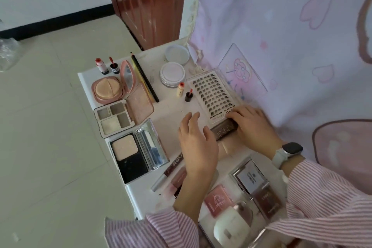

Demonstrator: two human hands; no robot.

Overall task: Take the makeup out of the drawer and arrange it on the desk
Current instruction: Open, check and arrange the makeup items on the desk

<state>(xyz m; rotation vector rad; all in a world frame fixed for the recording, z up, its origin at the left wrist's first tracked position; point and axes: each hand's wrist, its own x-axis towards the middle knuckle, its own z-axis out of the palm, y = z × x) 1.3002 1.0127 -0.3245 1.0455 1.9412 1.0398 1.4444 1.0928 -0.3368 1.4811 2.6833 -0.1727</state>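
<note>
Main risk: desk (171, 104) top is crowded, so opening or shifting the dark brown palette (224, 131) could shove the false-lash tray (214, 94) touching its far edge, or knock over the two small upright bottles (184, 92) just beside it. Left forearm also crosses the lip-gloss tubes (173, 179) near the front edge; a sweep could roll them off

Palette sits mid-desk toward the right edge: long, slim, lettered lid, one end raised, looks closed. Right hand (250, 125) grips its right end, fingers curled over the top. Left hand (196, 139) is spread open, thumb at the left end, grasping nothing firmly
</note>
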